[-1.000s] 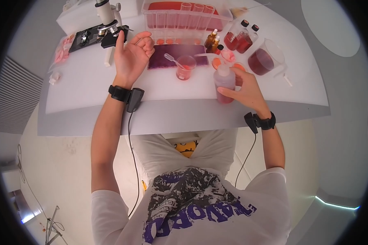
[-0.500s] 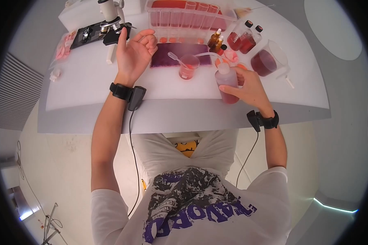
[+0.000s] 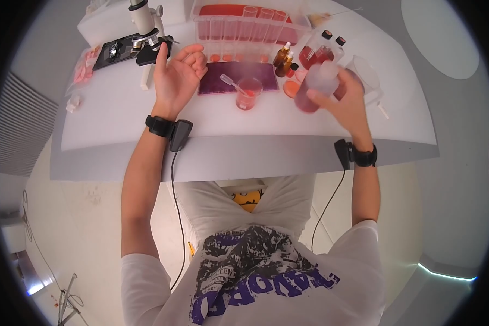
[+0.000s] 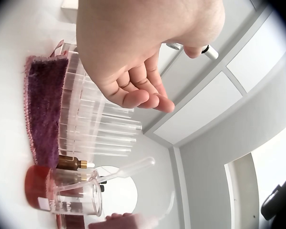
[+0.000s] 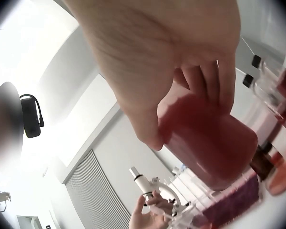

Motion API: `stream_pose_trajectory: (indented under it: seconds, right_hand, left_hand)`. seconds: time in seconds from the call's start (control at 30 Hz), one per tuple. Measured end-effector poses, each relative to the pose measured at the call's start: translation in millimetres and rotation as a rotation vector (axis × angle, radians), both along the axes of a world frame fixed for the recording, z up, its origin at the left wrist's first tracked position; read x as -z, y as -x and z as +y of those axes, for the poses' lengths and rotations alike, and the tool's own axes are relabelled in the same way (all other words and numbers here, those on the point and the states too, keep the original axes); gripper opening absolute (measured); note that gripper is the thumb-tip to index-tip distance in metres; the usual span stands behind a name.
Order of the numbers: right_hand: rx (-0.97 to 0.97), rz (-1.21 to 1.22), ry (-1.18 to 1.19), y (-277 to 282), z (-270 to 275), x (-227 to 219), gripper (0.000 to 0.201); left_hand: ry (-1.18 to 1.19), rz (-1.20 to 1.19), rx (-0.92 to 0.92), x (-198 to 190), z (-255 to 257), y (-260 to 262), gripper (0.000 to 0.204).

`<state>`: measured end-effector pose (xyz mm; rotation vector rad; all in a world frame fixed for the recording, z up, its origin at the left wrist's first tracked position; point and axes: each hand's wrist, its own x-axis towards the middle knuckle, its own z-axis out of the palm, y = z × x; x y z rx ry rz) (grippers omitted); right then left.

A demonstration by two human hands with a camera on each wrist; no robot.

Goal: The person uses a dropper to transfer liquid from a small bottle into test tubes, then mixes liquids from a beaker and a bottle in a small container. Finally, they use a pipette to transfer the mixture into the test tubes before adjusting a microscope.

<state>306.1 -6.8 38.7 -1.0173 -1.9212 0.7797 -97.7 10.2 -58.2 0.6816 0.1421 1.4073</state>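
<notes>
My right hand (image 3: 349, 103) grips a soft translucent bottle (image 3: 308, 93) of red liquid, over the table's right side; its top looks blurred. The right wrist view shows the thumb and fingers of the right hand (image 5: 167, 62) around the tilted bottle (image 5: 207, 143). Beside the microscope, my left hand (image 3: 178, 79) is raised with its palm up, fingers loosely bent and holding nothing, as the left wrist view of that hand (image 4: 138, 52) also shows. Between the hands stands a small beaker (image 3: 246, 101) of red liquid, a plastic dropper (image 3: 231, 82) leaning in it.
A microscope (image 3: 144, 24) stands at back left. Behind the purple cloth (image 3: 214, 76) are a rack of tubes (image 3: 233, 49) and a clear bin (image 3: 296, 24). Brown dropper bottles (image 3: 282, 60), black-capped bottles (image 3: 316, 49) and a large beaker (image 3: 368, 76) stand near the right hand.
My right hand has carried the bottle away from the small beaker, to the right and towards the back, and the bottle's tilt has changed. My left hand has hardly moved.
</notes>
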Motion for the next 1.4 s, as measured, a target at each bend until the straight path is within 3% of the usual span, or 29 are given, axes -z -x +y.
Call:
stream_pose_trajectory:
  seconds: [0.07,0.13,0.27,0.33,0.4,0.57,0.8,1.07,1.4]
  right_hand:
    - [-0.007,0.091,0.069,3,21,-21,0.056]
    - [0.047,-0.048,-0.227,-1,51,-31,0.052]
    - [0.203,-0.021,-0.246,14,87,-31,0.053]
    - [0.226,-0.046,-0.258,19,106,-23,0.057]
    - [0.311,-0.204,-0.414,26,121,-11,0.060]
    - [0.424,-0.333,-0.382,32,154,31,0.072]
    - [0.431,-0.416,-0.332,47,152,34,0.066]
    - [0.425,-0.451,-0.117,53,156,38,0.062]
    - [0.397,-0.470,-0.186,43,157,44,0.065]
  left_hand:
    - [-0.007,-0.008,0.015,1,2,0,0.077]
    - [0.002,-0.005,0.006,0,2,-1,0.078]
    - [0.013,-0.001,-0.024,-2,1,-1,0.077]
    - [0.014,0.006,-0.034,-4,0,-2,0.077]
    - [0.017,0.014,-0.048,-5,-1,-2,0.076]
    - [-0.011,0.023,-0.038,-2,2,1,0.077]
    - [-0.017,0.025,-0.038,-4,1,0,0.076]
    - [-0.048,0.040,-0.033,-4,0,0,0.076]
    - [-0.040,0.034,-0.026,-3,1,-1,0.076]
